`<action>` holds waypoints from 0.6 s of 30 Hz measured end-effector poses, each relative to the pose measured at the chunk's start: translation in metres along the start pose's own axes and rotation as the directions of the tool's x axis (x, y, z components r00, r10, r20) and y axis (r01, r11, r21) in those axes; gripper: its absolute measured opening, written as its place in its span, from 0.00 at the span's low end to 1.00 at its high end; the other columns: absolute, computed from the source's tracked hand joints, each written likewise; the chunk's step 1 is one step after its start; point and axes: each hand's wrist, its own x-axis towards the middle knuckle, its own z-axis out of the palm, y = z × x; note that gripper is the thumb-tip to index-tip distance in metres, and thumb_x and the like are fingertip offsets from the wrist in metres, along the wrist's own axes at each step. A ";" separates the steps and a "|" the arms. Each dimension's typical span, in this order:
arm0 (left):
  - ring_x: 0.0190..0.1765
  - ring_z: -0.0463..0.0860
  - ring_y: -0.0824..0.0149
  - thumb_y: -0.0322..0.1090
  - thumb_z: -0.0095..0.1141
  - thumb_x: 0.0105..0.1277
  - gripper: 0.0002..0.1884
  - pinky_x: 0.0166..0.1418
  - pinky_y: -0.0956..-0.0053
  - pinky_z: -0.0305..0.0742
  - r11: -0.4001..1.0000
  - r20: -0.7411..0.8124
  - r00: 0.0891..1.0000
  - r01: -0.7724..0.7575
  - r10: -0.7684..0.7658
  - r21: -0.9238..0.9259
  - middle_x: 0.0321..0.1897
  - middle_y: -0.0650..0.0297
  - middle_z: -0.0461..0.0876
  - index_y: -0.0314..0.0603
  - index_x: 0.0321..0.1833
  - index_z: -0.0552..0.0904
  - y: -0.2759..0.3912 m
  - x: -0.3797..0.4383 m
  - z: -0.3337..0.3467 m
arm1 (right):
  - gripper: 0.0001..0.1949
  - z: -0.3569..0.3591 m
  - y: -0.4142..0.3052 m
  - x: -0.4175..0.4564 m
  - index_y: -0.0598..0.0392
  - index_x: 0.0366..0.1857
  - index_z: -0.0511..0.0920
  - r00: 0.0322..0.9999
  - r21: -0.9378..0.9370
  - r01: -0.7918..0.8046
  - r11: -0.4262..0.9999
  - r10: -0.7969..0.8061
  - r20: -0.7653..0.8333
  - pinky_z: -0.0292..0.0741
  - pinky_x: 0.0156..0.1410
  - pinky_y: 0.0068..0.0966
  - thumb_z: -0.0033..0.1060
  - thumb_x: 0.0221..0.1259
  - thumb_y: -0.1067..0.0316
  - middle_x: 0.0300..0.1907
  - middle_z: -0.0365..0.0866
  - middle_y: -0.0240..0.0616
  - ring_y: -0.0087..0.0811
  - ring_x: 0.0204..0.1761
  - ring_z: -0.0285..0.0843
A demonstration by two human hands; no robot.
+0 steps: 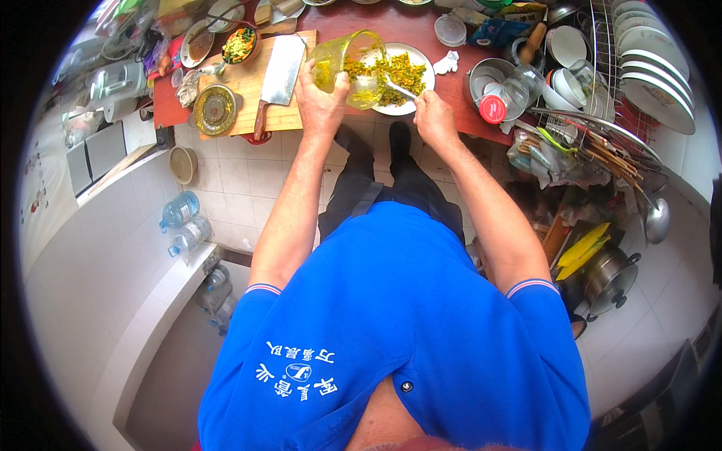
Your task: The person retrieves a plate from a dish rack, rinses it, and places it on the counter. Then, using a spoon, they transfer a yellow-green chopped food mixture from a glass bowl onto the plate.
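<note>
My left hand point(321, 98) grips a yellowish see-through container point(333, 56), tipped on its side with its mouth towards the right. Chopped green and orange food clings inside it. Under and beside that mouth lies a white plate point(430, 76) heaped with the same chopped food point(409, 70). My right hand point(435, 117) holds a light-coloured spoon point(401, 87), whose far end reaches to the container's mouth and the food. Left of my left hand, a cleaver point(282, 65) rests on a wooden cutting board point(242, 79). A round lid smeared with food point(215, 110) lies at the board's near left corner.
A bowl of shredded vegetables point(240, 45) stands behind the lid. On the right are a metal pot point(479, 73) with a red-capped plastic jar point(510, 98), a crumpled tissue point(448, 62) and a rack of plates point(654, 84). The red table's point(474, 121) front edge runs before my legs.
</note>
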 end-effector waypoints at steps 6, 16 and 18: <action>0.66 0.74 0.41 0.56 0.68 0.60 0.43 0.73 0.51 0.69 0.998 0.019 0.999 0.047 -0.047 -0.034 0.63 0.37 0.73 0.38 0.74 0.69 -0.007 0.001 -0.003 | 0.10 -0.011 -0.010 -0.006 0.58 0.41 0.79 0.999 -0.004 0.034 0.999 -0.034 -0.011 0.78 0.47 0.51 0.55 0.76 0.62 0.36 0.85 0.59 0.62 0.43 0.84; 0.66 0.75 0.44 0.55 0.67 0.61 0.41 0.72 0.53 0.69 0.989 -0.014 1.000 0.014 -0.016 -0.147 0.61 0.39 0.76 0.36 0.72 0.70 -0.009 -0.002 -0.009 | 0.10 0.051 -0.059 0.004 0.57 0.43 0.77 0.964 -0.162 0.264 0.951 -0.259 0.055 0.79 0.46 0.54 0.51 0.76 0.61 0.32 0.85 0.57 0.61 0.38 0.86; 0.67 0.75 0.44 0.54 0.67 0.62 0.41 0.73 0.53 0.69 0.993 -0.026 1.000 0.010 -0.013 -0.120 0.61 0.40 0.76 0.35 0.72 0.71 -0.005 -0.003 -0.010 | 0.11 0.052 -0.059 0.009 0.58 0.43 0.75 0.966 -0.276 0.258 0.926 -0.240 0.096 0.79 0.47 0.57 0.47 0.76 0.61 0.31 0.86 0.58 0.62 0.38 0.86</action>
